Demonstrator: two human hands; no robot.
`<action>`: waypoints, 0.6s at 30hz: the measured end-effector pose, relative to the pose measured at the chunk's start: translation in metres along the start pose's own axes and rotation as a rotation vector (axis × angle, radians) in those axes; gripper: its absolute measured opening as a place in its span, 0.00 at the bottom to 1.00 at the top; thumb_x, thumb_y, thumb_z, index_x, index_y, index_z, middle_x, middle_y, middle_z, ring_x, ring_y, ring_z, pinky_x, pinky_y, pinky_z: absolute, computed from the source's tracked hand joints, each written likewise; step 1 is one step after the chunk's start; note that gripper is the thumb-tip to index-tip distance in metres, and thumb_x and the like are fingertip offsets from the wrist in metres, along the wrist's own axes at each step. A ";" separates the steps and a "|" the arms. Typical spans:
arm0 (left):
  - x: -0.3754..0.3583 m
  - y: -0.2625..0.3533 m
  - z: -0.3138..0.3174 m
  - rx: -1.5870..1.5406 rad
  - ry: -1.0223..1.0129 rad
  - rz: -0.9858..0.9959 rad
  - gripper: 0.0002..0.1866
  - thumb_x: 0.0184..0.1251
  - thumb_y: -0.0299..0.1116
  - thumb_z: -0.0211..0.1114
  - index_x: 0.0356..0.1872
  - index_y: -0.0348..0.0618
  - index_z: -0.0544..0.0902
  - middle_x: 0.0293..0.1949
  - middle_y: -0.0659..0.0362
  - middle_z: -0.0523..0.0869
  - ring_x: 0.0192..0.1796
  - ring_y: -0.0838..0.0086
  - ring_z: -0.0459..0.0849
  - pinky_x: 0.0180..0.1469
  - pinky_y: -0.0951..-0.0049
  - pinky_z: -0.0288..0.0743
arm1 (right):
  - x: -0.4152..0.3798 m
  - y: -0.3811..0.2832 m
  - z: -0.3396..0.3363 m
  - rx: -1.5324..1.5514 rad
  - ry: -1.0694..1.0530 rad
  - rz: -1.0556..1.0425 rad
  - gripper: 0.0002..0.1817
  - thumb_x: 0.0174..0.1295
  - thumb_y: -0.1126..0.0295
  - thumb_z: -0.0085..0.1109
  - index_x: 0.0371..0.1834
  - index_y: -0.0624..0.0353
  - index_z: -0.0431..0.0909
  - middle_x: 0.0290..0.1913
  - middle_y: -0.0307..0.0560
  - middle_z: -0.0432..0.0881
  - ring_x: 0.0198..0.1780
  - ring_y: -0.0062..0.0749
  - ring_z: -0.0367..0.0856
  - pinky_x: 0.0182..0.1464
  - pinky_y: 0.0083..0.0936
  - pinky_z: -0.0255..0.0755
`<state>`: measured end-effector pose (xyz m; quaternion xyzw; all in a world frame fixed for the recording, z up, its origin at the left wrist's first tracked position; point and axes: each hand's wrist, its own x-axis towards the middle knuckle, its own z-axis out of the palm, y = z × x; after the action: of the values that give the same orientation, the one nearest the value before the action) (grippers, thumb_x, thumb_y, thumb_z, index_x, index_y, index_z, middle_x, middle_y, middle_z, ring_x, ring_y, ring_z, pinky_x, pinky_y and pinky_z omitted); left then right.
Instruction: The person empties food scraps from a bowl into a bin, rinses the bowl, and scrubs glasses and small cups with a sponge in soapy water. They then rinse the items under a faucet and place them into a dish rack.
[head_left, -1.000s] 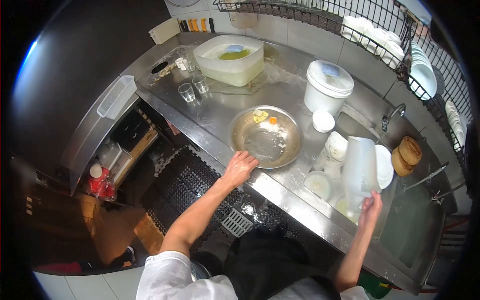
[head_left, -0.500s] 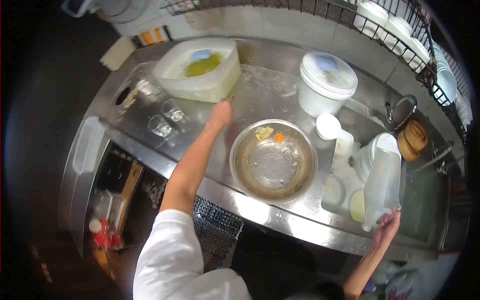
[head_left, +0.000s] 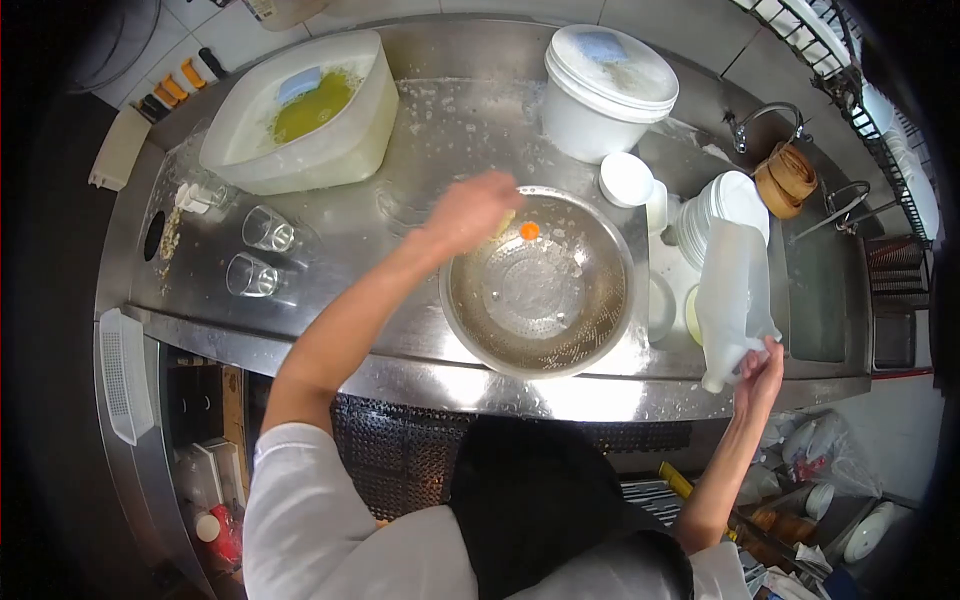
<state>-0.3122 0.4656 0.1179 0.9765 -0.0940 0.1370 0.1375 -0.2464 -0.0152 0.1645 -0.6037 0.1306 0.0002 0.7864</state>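
Observation:
My left hand is over the upper left rim of a round metal bowl. Its fingers are curled and slightly blurred; anything between them is hidden. Inside the bowl lie an orange carrot-like slice and yellowish scraps, partly covered by the hand. Perforations show in the bowl's wall. On the right, my right hand is closed around the handle of a translucent plastic jug, whose neck points down toward the counter's front edge.
A tub of greenish soapy water stands at the back left, with two glasses before it. A lidded white bucket is behind the bowl. Stacked plates, bamboo steamers and taps are around the sink at right.
My left hand has moved from the counter beside the tub rightward to the bowl's rim. My right hand still holds the jug. The camera view has shifted.

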 end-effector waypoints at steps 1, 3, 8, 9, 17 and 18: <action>0.003 0.007 0.018 0.107 -0.068 0.177 0.13 0.56 0.25 0.55 0.43 0.46 0.81 0.47 0.56 0.79 0.53 0.62 0.77 0.54 0.62 0.72 | 0.001 0.000 0.001 0.005 -0.016 0.006 0.11 0.60 0.65 0.58 0.38 0.61 0.73 0.27 0.34 0.72 0.21 0.16 0.65 0.20 0.14 0.56; -0.006 0.011 0.055 0.262 -0.175 0.321 0.13 0.57 0.27 0.54 0.44 0.43 0.80 0.52 0.54 0.77 0.59 0.62 0.73 0.60 0.59 0.67 | 0.002 -0.001 0.005 -0.010 -0.042 0.000 0.11 0.60 0.65 0.59 0.38 0.61 0.73 0.27 0.35 0.72 0.21 0.16 0.65 0.20 0.14 0.56; -0.047 0.048 0.051 0.228 -0.588 -0.153 0.19 0.60 0.30 0.52 0.53 0.42 0.76 0.57 0.47 0.71 0.65 0.56 0.65 0.67 0.52 0.57 | 0.026 0.000 -0.011 -0.024 -0.102 0.005 0.11 0.59 0.65 0.60 0.36 0.60 0.73 0.27 0.35 0.72 0.21 0.16 0.65 0.18 0.13 0.55; -0.053 0.056 0.038 0.274 -0.656 -0.199 0.20 0.61 0.33 0.53 0.56 0.43 0.75 0.58 0.46 0.70 0.66 0.55 0.64 0.69 0.51 0.54 | 0.031 0.000 -0.013 -0.037 -0.140 0.017 0.10 0.59 0.65 0.60 0.34 0.60 0.73 0.27 0.35 0.72 0.21 0.15 0.65 0.19 0.14 0.55; -0.092 0.142 0.023 -0.014 -0.695 -0.788 0.38 0.66 0.66 0.45 0.67 0.49 0.66 0.67 0.43 0.61 0.71 0.46 0.56 0.71 0.46 0.50 | 0.100 0.007 -0.036 0.029 -0.344 0.131 0.10 0.58 0.64 0.61 0.27 0.52 0.70 0.20 0.29 0.63 0.21 0.14 0.61 0.24 0.17 0.53; -0.093 0.163 0.025 -0.067 -0.695 -0.837 0.38 0.66 0.68 0.42 0.66 0.49 0.68 0.67 0.43 0.61 0.71 0.46 0.57 0.71 0.47 0.50 | 0.098 0.002 -0.033 0.051 -0.326 0.140 0.10 0.58 0.63 0.61 0.26 0.52 0.70 0.19 0.29 0.62 0.21 0.14 0.61 0.23 0.16 0.52</action>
<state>-0.4304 0.3184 0.1066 0.9134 0.2584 -0.2632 0.1721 -0.1592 -0.0616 0.1350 -0.5649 0.0432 0.1496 0.8103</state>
